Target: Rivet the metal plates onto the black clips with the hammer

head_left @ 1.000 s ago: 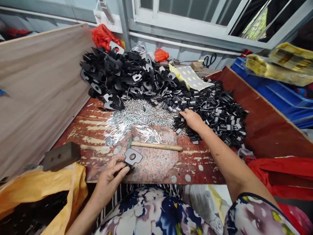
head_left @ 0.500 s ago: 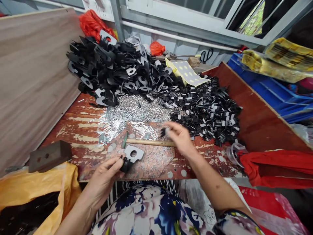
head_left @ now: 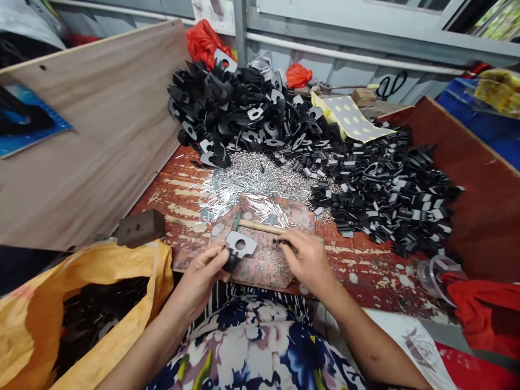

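Head view: my left hand pinches a grey-topped piece, right hand a small dark part; pairing, I judge, needing alignment next.

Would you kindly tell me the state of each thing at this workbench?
Left hand: gripping the holed plate part
Right hand: pinching a small dark piece, blurred
Hammer: lying down, unheld
Metal pins: loose, heaped
Small black parts: loose, piled
Yellow sack: open, dark contents showing
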The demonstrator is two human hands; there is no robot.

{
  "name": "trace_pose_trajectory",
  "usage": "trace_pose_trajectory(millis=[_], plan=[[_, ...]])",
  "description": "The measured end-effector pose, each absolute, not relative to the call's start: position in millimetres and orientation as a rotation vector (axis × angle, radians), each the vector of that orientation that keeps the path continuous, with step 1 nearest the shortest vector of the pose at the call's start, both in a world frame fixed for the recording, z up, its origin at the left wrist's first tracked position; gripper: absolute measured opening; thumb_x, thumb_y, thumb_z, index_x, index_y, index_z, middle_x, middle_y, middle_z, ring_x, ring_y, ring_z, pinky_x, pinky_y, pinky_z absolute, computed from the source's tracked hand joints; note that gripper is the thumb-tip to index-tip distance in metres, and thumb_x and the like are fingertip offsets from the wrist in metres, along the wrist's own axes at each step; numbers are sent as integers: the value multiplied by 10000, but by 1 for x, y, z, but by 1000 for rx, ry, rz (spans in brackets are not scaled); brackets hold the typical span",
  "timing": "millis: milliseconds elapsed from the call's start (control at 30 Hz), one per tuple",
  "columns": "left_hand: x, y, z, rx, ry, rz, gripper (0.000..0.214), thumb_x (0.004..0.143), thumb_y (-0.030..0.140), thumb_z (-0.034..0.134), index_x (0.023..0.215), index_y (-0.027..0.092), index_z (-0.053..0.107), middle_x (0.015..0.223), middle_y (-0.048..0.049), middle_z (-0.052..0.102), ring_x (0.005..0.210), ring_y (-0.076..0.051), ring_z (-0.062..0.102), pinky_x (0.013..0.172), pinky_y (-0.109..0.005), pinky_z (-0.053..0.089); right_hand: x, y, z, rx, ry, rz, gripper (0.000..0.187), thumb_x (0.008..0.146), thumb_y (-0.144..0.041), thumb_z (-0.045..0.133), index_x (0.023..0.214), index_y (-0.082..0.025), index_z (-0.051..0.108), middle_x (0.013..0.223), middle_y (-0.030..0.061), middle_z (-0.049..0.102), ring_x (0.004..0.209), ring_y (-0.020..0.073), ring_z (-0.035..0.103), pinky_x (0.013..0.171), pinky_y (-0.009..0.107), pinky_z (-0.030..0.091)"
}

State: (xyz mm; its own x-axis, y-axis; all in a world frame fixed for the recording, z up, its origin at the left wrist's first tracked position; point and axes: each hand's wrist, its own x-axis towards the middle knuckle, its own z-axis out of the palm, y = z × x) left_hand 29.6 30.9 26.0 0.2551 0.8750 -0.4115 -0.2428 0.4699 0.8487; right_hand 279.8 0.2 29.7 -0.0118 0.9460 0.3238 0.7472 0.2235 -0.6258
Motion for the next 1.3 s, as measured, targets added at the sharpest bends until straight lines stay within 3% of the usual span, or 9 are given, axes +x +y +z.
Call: trace_pose_trajectory(millis=[133, 300, 500, 633, 833, 933, 1033, 1167, 1300], plan=[[49, 24, 32, 809, 920, 784, 280, 726, 408, 877, 781, 151, 781, 1037, -48, 575, 705, -101, 544, 582, -218, 548, 258, 13, 41, -1367, -1624, 398, 240, 940, -182, 600, 1058, -322, 754, 972, 7, 775, 918, 209, 714, 933, 457, 551], [60, 21, 39, 796, 832, 828, 263, 754, 405, 855, 804, 154, 790, 1050, -56, 562, 765, -122, 584, 621, -239, 598, 228, 9, 32, -1317, -1659, 396, 313, 927, -154, 559, 1028, -359, 773, 889, -18, 772, 858, 215, 714, 1160, 604, 367], [53, 22, 33, 768, 793, 816, 254, 769, 398, 846, 783, 153, 779, 1033, -62, 585, 779, -137, 603, 620, -241, 605, 222, 2, 22, -1278, -1669, 472, 368, 920, -172, 557, 1130, -398, 757, 927, -9, 775, 904, 228, 707, 1146, 604, 385], [45, 25, 31, 842, 829, 791, 265, 773, 416, 828, 793, 157, 779, 948, -48, 553, 724, -130, 557, 537, -227, 576, 217, -5, 20, -1234, -1619, 740, 299, 930, -209, 563, 1120, -330, 761, 958, 22, 777, 912, 218, 713, 1113, 538, 452], [36, 31, 30, 1042, 964, 862, 307, 789, 447, 787, 727, 150, 739, 1472, -107, 464, 764, -134, 579, 508, -243, 560, 224, 15, 26, -1115, -1512, 1257, 277, 908, -266, 594, 1131, -236, 755, 1048, 42, 790, 948, 207, 742, 878, 363, 593], [28, 34, 23, 1027, 1008, 872, 269, 791, 431, 778, 793, 163, 748, 1262, -102, 639, 638, -96, 531, 516, -228, 497, 246, 57, 37, -1338, -1882, 1097, 300, 932, -229, 549, 1146, -256, 757, 953, 10, 799, 849, 179, 740, 824, 331, 582], [21, 35, 15, 959, 1058, 923, 238, 773, 396, 798, 827, 171, 742, 908, -34, 671, 625, -106, 548, 595, -232, 489, 267, 106, 41, -1840, -1990, 527, 274, 965, -221, 516, 1086, -249, 761, 902, 37, 791, 793, 203, 716, 792, 346, 539], [16, 34, 12, 912, 1096, 927, 251, 758, 401, 803, 819, 172, 723, 865, -26, 666, 649, -133, 594, 641, -264, 501, 276, 142, 28, -1919, -2040, 295, 98, 894, -220, 635, 873, -207, 731, 972, 104, 758, 928, 257, 680, 887, 388, 470], [13, 34, 11, 901, 1115, 878, 277, 747, 424, 802, 811, 172, 705, 813, -6, 646, 603, -122, 590, 624, -263, 478, 283, 136, 14, -1848, -2089, 239, 134, 897, -146, 579, 882, -214, 693, 980, 81, 724, 922, 214, 641, 846, 321, 449]])
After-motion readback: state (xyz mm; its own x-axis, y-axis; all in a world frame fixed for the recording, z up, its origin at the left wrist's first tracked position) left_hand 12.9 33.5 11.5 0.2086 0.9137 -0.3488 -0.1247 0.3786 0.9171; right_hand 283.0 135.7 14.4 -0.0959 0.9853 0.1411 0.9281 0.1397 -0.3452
